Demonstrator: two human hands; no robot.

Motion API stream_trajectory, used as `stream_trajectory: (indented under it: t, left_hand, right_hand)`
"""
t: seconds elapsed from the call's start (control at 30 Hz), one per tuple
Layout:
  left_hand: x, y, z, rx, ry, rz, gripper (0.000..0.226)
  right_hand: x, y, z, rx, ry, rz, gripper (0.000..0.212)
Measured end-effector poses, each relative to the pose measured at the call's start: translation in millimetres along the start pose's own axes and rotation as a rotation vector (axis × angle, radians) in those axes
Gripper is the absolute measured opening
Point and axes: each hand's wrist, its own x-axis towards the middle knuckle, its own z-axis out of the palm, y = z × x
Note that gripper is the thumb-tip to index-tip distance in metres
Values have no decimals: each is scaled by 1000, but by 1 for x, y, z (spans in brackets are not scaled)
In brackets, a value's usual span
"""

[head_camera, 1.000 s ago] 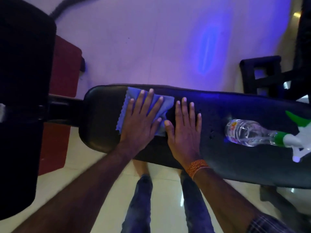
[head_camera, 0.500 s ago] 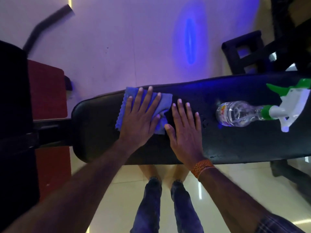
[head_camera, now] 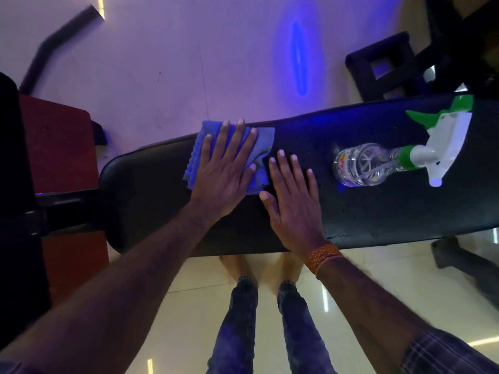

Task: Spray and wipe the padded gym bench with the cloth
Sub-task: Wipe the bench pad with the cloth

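The black padded bench (head_camera: 151, 184) runs from left to right across the view, dotted with droplets on its right half. A blue cloth (head_camera: 263, 141) with a zigzag edge lies on the pad near its far edge. My left hand (head_camera: 224, 174) presses flat on the cloth, fingers spread. My right hand (head_camera: 294, 201) rests flat on the bare pad just right of the cloth, holding nothing. A clear spray bottle (head_camera: 361, 164) with a white and green trigger head lies on its side further right on the bench, untouched.
A dark machine with a red panel (head_camera: 54, 147) stands close to the bench's left end. Black frames (head_camera: 378, 66) stand at the back right, and a bench foot (head_camera: 459, 260) is on the tiled floor at right. My legs (head_camera: 243, 319) are below the near edge.
My left hand has slid the cloth slightly toward the far edge and away from the bench's left end. My right hand stays flat beside it. The view has tilted.
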Motion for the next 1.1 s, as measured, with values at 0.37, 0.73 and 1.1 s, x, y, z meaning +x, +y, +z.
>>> stream_trajectory:
  t: [0.37, 0.73, 1.1]
  left_hand:
    - [-69, 31, 19, 34, 30, -200, 61]
    - [-98, 75, 39, -1, 145, -488, 60]
    - [-124, 126, 64, -56, 178, -532, 58]
  right_hand:
    - [-25, 12, 1, -75, -51, -146, 68]
    - [-29, 49, -2, -100, -39, -329, 63]
    - [-39, 62, 5, -97, -6, -359, 65]
